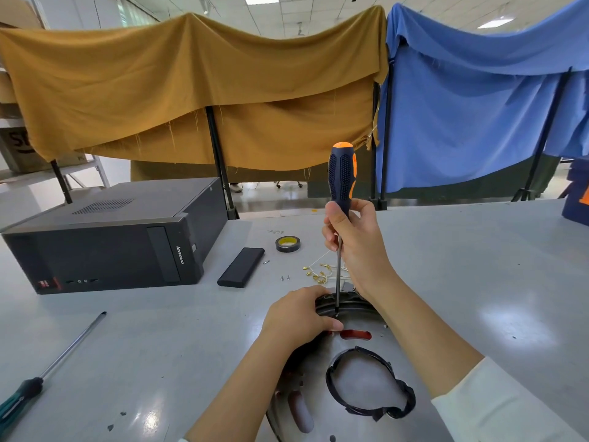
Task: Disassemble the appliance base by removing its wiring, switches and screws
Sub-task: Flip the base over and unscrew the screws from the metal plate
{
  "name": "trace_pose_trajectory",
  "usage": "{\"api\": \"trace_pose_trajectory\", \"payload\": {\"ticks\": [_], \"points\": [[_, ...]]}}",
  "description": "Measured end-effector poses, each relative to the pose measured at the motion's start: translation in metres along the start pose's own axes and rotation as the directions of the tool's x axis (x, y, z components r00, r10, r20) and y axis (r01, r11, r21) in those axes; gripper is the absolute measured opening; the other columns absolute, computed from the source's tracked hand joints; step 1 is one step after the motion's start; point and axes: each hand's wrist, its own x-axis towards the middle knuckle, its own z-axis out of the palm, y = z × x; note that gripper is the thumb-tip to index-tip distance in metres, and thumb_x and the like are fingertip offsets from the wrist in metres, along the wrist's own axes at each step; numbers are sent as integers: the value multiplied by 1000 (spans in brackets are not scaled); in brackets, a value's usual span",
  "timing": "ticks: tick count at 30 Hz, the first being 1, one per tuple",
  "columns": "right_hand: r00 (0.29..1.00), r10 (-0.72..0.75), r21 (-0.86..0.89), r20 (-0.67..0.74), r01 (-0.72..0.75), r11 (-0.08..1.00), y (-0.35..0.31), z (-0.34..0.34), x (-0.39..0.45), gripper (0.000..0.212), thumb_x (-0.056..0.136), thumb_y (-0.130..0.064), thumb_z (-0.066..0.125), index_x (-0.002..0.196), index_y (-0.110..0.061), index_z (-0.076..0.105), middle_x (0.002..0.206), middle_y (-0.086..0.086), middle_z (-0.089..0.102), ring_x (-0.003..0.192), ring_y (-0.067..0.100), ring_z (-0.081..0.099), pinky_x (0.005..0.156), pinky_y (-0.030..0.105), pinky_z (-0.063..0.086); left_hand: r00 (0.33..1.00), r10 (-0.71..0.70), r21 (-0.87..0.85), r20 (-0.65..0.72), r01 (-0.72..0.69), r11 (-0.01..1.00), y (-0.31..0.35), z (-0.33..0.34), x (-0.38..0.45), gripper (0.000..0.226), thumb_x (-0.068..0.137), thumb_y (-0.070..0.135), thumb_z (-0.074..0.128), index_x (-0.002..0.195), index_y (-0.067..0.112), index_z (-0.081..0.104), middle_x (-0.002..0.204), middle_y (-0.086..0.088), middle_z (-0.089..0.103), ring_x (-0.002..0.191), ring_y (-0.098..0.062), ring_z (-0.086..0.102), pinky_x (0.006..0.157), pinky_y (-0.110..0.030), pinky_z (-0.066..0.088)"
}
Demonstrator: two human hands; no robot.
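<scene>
A: Nearest?
B: Appliance base [357, 406] flat on the desk [462, 266], close to the person. Left hand [298, 317] grips its far rim.
A: Right hand [353, 240]?
B: Wrapped round the lower handle of the orange/black screwdriver [340, 199], held upright, tip down at the base's far rim.
A: Beyond?
B: Brass terminals w/ wires [322, 273], loose screws [285, 277], black case [241, 267], tape roll [287, 244]. Left: 2nd screwdriver [47, 371], PC tower [108, 237].
</scene>
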Motion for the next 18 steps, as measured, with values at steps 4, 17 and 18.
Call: {"api": "trace_pose_trajectory", "payload": {"ticks": [4,17,18], "points": [[1000,25,-7,-6,-25,1000,-1,0,0,29,100,-36,35,111,-17,54,74,-9,60,55,6,46,49,20,35,1000,-4,6,1,4,1000,1,0,0,56,69,53,72,120,41,52,115,14,61,104,-12,56,75,-24,36],[999,-22,-16,33,22,1000,1,1,-2,36,91,-42,42,112,-17,56,76,-6,52,56,6,40,48,18,33,999,39,-39,-8,-39,998,5,-2,-6,50,69,44,74,101,43,36,110,14,59,88,-14,63,66,-26,41],[999,-22,10,36,22,1000,1,1,-1,38,89,-44,41,113,-18,57,76,-5,51,57,6,39,48,18,31,999,51,-36,-17,-52,998,6,-3,-7,48,69,43,74,97,41,35,107,16,59,84,-14,63,62,-24,39]]}}
